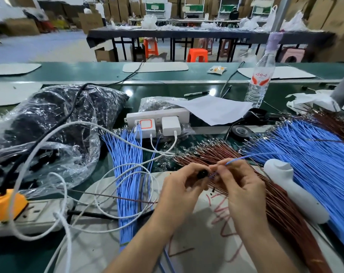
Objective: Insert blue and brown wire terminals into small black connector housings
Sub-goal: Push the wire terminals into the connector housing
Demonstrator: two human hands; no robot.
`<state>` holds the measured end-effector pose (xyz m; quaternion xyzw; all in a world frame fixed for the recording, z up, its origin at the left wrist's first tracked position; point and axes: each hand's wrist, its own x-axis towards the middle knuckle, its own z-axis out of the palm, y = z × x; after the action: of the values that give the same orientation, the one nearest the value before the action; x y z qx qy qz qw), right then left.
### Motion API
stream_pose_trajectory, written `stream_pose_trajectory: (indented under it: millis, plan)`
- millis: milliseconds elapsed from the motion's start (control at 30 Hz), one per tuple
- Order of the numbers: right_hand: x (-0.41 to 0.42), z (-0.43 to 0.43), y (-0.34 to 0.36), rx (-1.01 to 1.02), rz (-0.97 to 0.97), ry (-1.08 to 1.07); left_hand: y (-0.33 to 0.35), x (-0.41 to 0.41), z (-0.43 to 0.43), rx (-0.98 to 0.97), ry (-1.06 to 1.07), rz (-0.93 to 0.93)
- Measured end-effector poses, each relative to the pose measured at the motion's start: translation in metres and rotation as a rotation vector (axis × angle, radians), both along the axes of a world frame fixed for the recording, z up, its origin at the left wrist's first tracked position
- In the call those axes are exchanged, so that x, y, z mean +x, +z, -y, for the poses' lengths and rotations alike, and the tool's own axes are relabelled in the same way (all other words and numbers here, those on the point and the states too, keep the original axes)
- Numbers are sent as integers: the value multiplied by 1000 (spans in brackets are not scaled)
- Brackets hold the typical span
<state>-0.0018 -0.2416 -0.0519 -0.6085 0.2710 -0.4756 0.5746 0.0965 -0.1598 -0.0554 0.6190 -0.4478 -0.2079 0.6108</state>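
Now we're mid-insertion. Our left hand (pixel 185 186) pinches a small black connector housing (pixel 203 173) between thumb and fingertips, and our right hand (pixel 244 182) pinches a single blue wire (pixel 236 160) just behind its terminal end, which sits right at the housing's face. Whether it's seated we can't tell, because fingers hide the joint. A loose brown wire (pixel 112 196) trails leftward from under the left hand — possibly one already in. Plenty left, we judge — the bundles of brown wires (pixel 212 152) and blue wires (pixel 309 146) lie unfed beside the hands, and a clear bag of dark parts (pixel 49 123) sits at left.
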Motion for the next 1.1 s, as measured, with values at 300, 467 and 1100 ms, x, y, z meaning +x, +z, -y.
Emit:
stream_pose_trajectory:
  millis: [300,467,1100]
  plan:
    - [-4,-16,5,-391,116,-135,-2,2,-2,-10,27,-45]
    - [-5,-16,5,-467,79,-132,-3,2,-2,-21,-12,-31]
    - [-3,-16,2,-548,-68,-123,4,0,-5,-201,62,118]
